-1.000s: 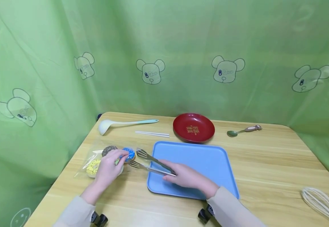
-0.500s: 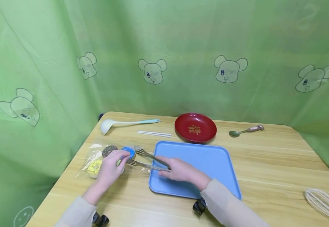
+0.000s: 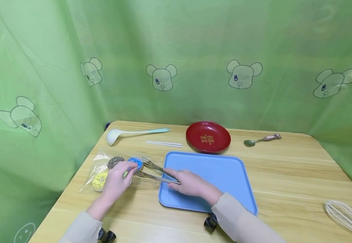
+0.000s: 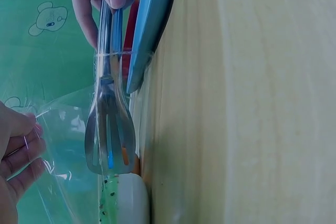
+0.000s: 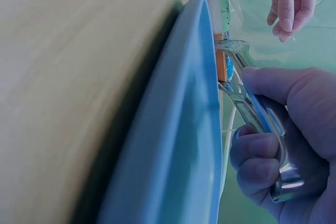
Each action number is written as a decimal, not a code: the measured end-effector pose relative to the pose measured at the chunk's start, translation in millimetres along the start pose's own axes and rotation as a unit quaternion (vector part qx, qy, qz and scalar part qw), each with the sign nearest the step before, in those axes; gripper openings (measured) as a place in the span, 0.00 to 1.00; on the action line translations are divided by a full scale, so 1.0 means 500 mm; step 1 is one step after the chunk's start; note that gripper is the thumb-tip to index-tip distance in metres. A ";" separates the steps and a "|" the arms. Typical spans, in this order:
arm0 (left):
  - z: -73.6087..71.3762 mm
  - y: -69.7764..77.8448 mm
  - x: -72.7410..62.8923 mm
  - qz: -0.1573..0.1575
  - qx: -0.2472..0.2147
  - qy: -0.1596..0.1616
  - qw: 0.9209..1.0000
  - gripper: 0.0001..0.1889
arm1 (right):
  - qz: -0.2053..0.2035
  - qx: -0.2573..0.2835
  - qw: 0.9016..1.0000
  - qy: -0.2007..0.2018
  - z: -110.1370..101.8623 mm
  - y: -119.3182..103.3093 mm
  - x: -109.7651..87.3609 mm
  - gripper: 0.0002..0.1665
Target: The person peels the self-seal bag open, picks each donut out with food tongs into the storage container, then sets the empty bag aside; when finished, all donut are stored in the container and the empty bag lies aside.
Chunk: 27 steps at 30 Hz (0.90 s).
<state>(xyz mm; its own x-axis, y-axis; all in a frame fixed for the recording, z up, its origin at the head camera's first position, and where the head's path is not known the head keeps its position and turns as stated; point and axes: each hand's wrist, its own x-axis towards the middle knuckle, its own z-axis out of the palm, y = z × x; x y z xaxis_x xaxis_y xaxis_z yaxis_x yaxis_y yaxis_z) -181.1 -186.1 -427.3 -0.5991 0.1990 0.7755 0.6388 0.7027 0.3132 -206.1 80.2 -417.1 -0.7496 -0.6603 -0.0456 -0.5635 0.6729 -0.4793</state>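
Observation:
A clear plastic bag holds several doughnuts: a blue one, a dark brown one, a yellow one, and a green speckled one mostly covered by the left hand in the head view. Fingertips of my left hand pinch the bag's film, lifting it at the mouth. In my right hand are metal tongs, gripped by their handles over the tray's left side. Their spread, slotted ends reach into the bag's mouth, close beside the blue doughnut.
Beneath the right hand lies a blue tray, with a red plate behind it. A ladle and chopsticks lie at the back left, a spoon at the back right. A whisk lies at the right front.
My right hand has moved left with the tongs, bringing their ends to the bag's mouth and nearer the blue doughnut. The left hand keeps its pinch on the film, almost in place.

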 end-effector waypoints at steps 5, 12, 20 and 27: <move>0.001 0.000 -0.001 -0.008 0.002 -0.007 1.000 0.11 | -0.010 -0.003 1.000 0.008 0.004 0.005 -0.004 0.34; 0.004 -0.002 0.001 -0.008 0.010 -0.005 1.000 0.12 | -0.024 0.006 0.999 0.031 -0.003 0.014 -0.027 0.34; 0.003 -0.001 0.004 0.000 0.010 -0.004 1.000 0.11 | -0.011 0.025 0.999 0.032 -0.013 0.036 -0.083 0.34; -0.001 -0.003 0.006 0.002 0.015 -0.003 1.000 0.10 | 0.018 0.030 0.998 0.051 -0.026 0.053 -0.137 0.35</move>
<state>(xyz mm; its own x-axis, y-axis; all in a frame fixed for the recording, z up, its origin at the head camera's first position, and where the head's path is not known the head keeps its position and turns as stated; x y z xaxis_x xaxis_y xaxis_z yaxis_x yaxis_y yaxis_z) -183.9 -186.8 -425.2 -0.6001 0.2060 0.7730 0.6266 0.7217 0.2942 -174.1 147.5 -415.4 -0.8017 -0.5972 0.0236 -0.5162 0.6720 -0.5311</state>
